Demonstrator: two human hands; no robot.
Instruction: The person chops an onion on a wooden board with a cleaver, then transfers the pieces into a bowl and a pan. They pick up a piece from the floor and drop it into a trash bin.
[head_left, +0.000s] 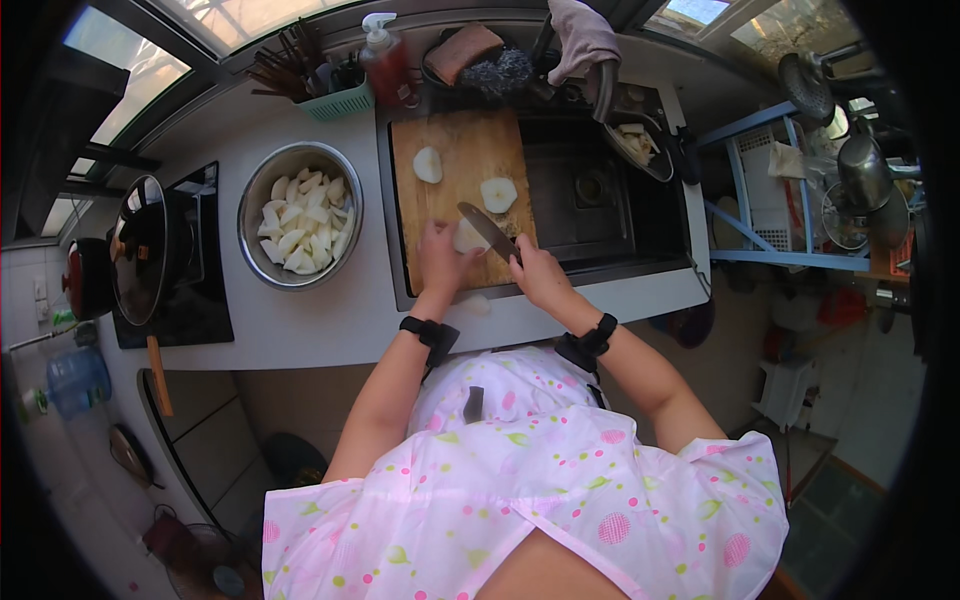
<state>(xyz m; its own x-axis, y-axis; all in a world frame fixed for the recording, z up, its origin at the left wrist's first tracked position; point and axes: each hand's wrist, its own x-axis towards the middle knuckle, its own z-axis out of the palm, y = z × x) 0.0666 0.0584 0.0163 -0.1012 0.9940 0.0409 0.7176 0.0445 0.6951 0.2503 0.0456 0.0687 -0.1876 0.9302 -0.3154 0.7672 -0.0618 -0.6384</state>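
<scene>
My right hand (541, 274) grips the handle of a kitchen knife (484, 229), its blade over a peeled white piece (466, 238) of fruit or vegetable. Against that piece rest the fingers of my left hand (441, 259), on the wooden cutting board (450, 127). Two more peeled pieces lie farther back on the board, one at the left (427, 165) and one at the right (498, 195). Left of the board stands a steel bowl (246, 247) holding many white wedges (307, 221). How far the blade has cut is hidden by its angle.
The board lies across the left part of a dark sink (577, 225). A strainer (664, 171) with pale scraps sits at the sink's back right. Behind are a faucet (604, 94), a soap bottle (388, 67) and a green basket (341, 103). A lidded pan (142, 255) is at the left.
</scene>
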